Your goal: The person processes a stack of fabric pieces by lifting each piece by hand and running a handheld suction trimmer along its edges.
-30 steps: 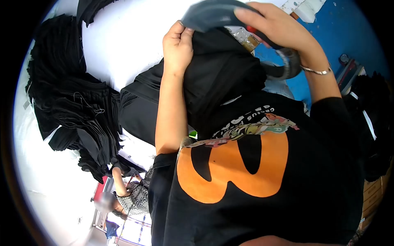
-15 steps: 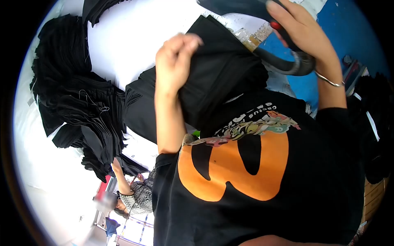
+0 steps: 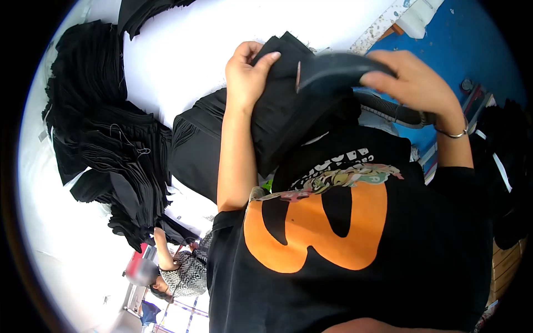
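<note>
the black cloth [image 3: 288, 111] is laid in a folded, layered pile close in front of the printed shirt [image 3: 316, 238], with a bare part of the white surface [image 3: 183, 61] beyond it. its upper edge appears to be pinched by the left hand [image 3: 247, 75], the thumb pressed on top and the other fingers curled, partly hidden. a dark curved tool [image 3: 333, 72] is gripped in the right hand [image 3: 413, 77], the fingers wrapped around it; because of blur, whether its tip is touching the cloth cannot be told. a ribbed hose [image 3: 388, 108] is seen just below that hand.

the cloth is judged to be soft and limp, light by the layer but weighty as a pile, and best pinched near a corner, through several layers. the tool is judged to be stiff, and best gripped at its narrower end.
</note>
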`<state>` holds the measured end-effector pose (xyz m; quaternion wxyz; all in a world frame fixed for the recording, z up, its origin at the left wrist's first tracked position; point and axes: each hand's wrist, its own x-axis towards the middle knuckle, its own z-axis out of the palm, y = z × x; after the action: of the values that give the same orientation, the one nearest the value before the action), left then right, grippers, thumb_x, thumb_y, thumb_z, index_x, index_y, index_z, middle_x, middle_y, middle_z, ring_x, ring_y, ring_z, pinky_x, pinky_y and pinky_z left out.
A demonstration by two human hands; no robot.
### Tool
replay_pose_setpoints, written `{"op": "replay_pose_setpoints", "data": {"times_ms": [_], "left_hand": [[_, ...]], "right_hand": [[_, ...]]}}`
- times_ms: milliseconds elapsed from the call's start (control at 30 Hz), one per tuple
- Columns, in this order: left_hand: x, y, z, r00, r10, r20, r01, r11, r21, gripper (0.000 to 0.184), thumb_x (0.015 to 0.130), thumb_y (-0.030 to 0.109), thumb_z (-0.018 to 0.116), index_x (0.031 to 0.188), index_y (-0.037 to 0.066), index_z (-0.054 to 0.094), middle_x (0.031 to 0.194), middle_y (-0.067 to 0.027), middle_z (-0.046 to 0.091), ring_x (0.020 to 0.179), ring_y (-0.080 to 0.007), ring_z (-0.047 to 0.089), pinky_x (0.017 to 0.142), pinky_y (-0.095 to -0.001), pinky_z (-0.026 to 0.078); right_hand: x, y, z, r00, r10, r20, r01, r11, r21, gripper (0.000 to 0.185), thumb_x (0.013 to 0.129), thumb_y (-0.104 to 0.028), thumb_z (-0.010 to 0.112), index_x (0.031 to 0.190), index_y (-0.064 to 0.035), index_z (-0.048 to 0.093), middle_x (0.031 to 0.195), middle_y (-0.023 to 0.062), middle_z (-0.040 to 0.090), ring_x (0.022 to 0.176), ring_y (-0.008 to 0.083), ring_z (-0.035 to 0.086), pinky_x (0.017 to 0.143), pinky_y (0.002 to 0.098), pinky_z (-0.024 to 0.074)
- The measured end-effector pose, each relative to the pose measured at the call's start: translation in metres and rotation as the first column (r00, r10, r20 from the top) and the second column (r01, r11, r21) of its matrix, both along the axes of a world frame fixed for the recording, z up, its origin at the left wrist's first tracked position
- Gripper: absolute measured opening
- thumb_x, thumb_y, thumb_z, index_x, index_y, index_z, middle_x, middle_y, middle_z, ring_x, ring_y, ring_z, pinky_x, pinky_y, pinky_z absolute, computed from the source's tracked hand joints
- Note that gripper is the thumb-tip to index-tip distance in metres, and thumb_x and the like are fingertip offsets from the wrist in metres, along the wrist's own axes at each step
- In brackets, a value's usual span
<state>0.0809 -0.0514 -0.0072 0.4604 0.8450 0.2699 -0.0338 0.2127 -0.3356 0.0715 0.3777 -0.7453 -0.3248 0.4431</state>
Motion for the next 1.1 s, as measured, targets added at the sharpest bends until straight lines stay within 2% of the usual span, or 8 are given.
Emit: {"op": "replay_pose_setpoints", "data": {"times_ms": [333, 400, 500, 667, 833, 967, 1000, 1100], "left_hand": [[-0.002, 0.004, -0.006, 0.963, 0.214, 0.166, -0.148, 0.928, -0.341, 0.010, 0.094, 0.006, 0.071, 0.101, -0.001, 0.074, 0.091, -0.0015, 0.071, 0.085, -0.0089, 0.062, 0.080, -0.0231, 0.050], [-0.002, 0.004, -0.006, 0.962, 0.213, 0.171, -0.148, 0.933, -0.329, 0.010, 0.094, 0.005, 0.070, 0.102, -0.001, 0.073, 0.091, -0.0014, 0.071, 0.085, -0.0086, 0.062, 0.080, -0.0227, 0.050], [-0.004, 0.008, -0.011, 0.965, 0.166, 0.205, -0.078, 0.923, -0.378, 0.010, 0.094, 0.004, 0.069, 0.103, 0.000, 0.073, 0.091, -0.0007, 0.070, 0.086, -0.0083, 0.061, 0.081, -0.0225, 0.049], [-0.008, 0.006, -0.006, 0.942, 0.248, 0.225, -0.153, 0.917, -0.369, 0.010, 0.095, 0.002, 0.067, 0.103, 0.000, 0.072, 0.093, -0.0002, 0.070, 0.087, -0.0077, 0.061, 0.082, -0.0223, 0.049], [-0.010, 0.006, -0.007, 0.951, 0.224, 0.212, -0.144, 0.930, -0.337, 0.010, 0.096, 0.001, 0.067, 0.104, -0.001, 0.072, 0.095, -0.0007, 0.071, 0.089, -0.0084, 0.062, 0.084, -0.0229, 0.050], [-0.009, 0.007, 0.001, 0.952, 0.219, 0.213, -0.137, 0.929, -0.344, 0.015, 0.094, -0.001, 0.067, 0.108, -0.001, 0.072, 0.096, -0.0031, 0.072, 0.090, -0.0103, 0.063, 0.086, -0.0247, 0.051], [-0.012, 0.006, 0.008, 0.953, 0.219, 0.209, -0.140, 0.930, -0.340, 0.015, 0.094, -0.001, 0.067, 0.108, -0.001, 0.072, 0.096, -0.0031, 0.072, 0.090, -0.0103, 0.063, 0.086, -0.0247, 0.051], [-0.022, 0.011, 0.024, 0.991, 0.078, 0.105, -0.074, 0.996, -0.042, 0.018, 0.089, -0.005, 0.069, 0.105, 0.000, 0.074, 0.093, -0.0053, 0.072, 0.089, -0.0129, 0.064, 0.086, -0.0253, 0.050]], "right_hand": [[0.038, 0.053, 0.001, 0.980, -0.198, 0.031, 0.197, 0.980, 0.038, 0.056, 0.103, -0.047, 0.053, 0.095, 0.0059, 0.067, 0.079, 0.0157, 0.068, 0.075, 0.0231, 0.063, 0.073, 0.0380, 0.0503], [0.029, 0.051, -0.034, 0.912, -0.331, 0.242, 0.217, 0.890, 0.401, 0.048, 0.103, -0.048, 0.054, 0.092, -0.0024, 0.064, 0.064, 0.0005, 0.054, 0.050, 0.0082, 0.052, 0.046, 0.0235, 0.0420], [0.021, 0.053, -0.023, 0.999, -0.009, -0.053, 0.000, 0.986, -0.169, 0.050, 0.104, -0.050, 0.053, 0.105, -0.0010, 0.065, 0.078, 0.0045, 0.060, 0.066, 0.0122, 0.061, 0.060, 0.0270, 0.0503], [0.038, 0.033, -0.078, 0.947, -0.253, 0.198, 0.182, 0.930, 0.320, 0.045, 0.106, -0.043, 0.050, 0.114, -0.0016, 0.065, 0.080, 0.0082, 0.063, 0.063, 0.0139, 0.063, 0.056, 0.0273, 0.0497], [0.018, 0.043, -0.037, 0.999, -0.050, 0.002, 0.050, 0.998, -0.039, 0.057, 0.101, -0.056, 0.052, 0.102, -0.0007, 0.067, 0.062, 0.0030, 0.055, 0.046, 0.0105, 0.053, 0.046, 0.0237, 0.0433], [0.016, 0.065, -0.074, 0.859, -0.361, 0.363, 0.252, 0.915, 0.315, 0.056, 0.104, -0.052, 0.050, 0.122, -0.0014, 0.066, 0.077, 0.0090, 0.065, 0.069, 0.0146, 0.064, 0.066, 0.0261, 0.0508], [0.028, 0.064, -0.019, 0.928, -0.372, 0.008, 0.369, 0.924, 0.102, 0.056, 0.103, -0.047, 0.053, 0.093, 0.0068, 0.066, 0.077, 0.0143, 0.068, 0.073, 0.0215, 0.062, 0.070, 0.0361, 0.0499], [0.033, 0.036, -0.037, 0.933, -0.294, 0.210, 0.209, 0.913, 0.349, 0.047, 0.105, -0.045, 0.049, 0.118, -0.0034, 0.067, 0.069, 0.0036, 0.060, 0.059, 0.0109, 0.060, 0.051, 0.0238, 0.0465]]}}
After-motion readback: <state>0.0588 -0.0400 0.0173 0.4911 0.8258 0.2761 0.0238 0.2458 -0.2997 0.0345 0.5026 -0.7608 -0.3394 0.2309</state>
